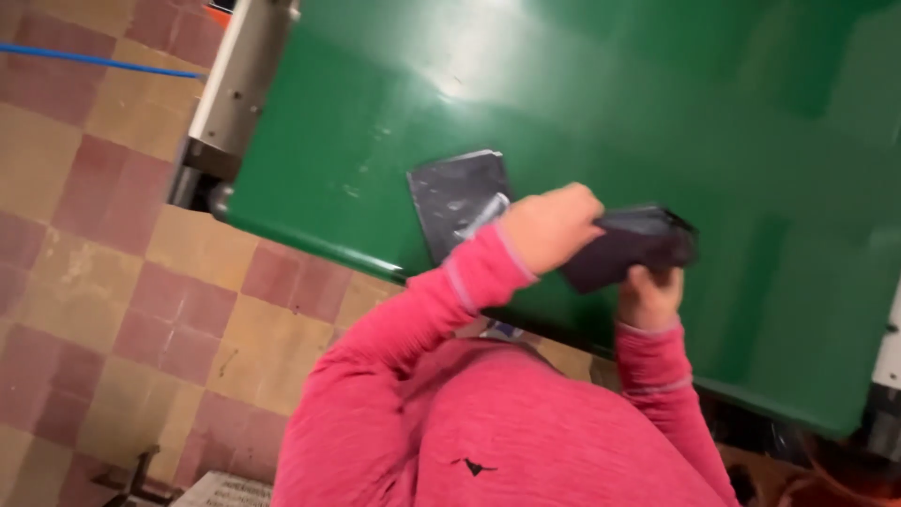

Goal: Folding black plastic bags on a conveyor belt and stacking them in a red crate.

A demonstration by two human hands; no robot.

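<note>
Both my hands hold a dark, flat folded piece (631,246) just above the green table (582,94). My left hand (547,228) grips its left end from above, fingers closed over it. My right hand (649,296) holds it from underneath. My sleeves are pink. A second dark grey flat piece (456,199) with a shiny film lies on the green surface, just left of my left hand and partly hidden by my left wrist.
The green table's near edge (310,239) runs diagonally over a red and tan tiled floor (141,282). A grey metal frame (235,84) stands at the table's left end. A blue hose (94,61) crosses the floor at top left.
</note>
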